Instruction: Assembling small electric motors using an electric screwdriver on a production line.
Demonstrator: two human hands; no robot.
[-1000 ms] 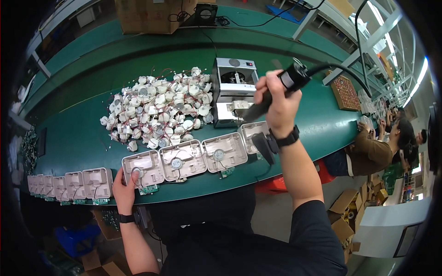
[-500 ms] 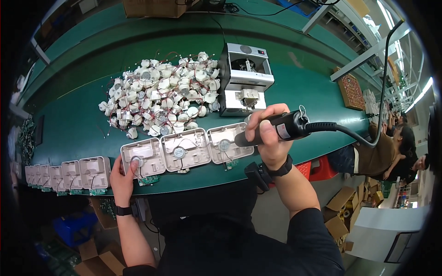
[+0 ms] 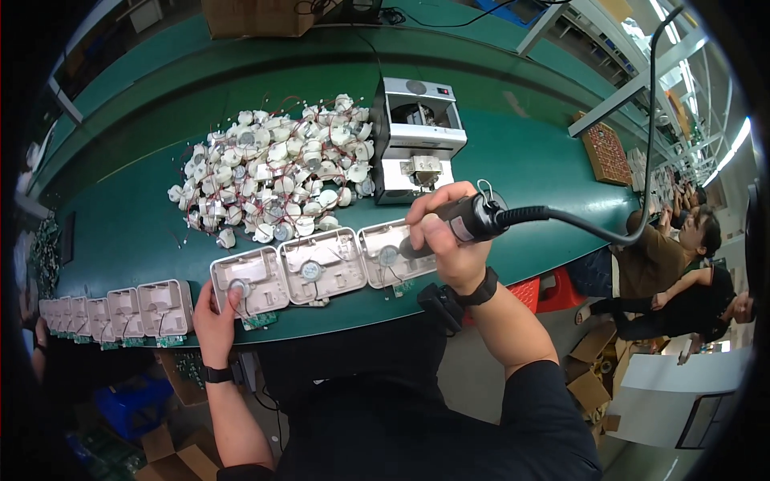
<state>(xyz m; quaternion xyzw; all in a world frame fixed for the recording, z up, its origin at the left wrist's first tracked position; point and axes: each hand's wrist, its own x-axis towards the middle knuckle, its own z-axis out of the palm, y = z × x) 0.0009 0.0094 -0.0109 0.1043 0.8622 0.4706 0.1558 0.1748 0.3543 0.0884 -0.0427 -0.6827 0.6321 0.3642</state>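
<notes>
The right hand (image 3: 445, 236) grips a black screwdriver (image 3: 473, 219) tight over a white case (image 3: 395, 254), while the left hand (image 3: 215, 317) lies flat and open on another white case (image 3: 249, 280).

Bench count, as I see it

Three white housings (image 3: 321, 268) before me; about five more (image 3: 120, 313) at left; one powered screwdriver (image 3: 469, 220); one grey machine (image 3: 417, 136); motors (image 3: 273, 172) beyond counting.

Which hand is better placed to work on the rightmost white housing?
Right. The right hand grips the black corded driver, its tip over the rightmost white housing. The left hand is pressing on the leftmost housing.
</notes>
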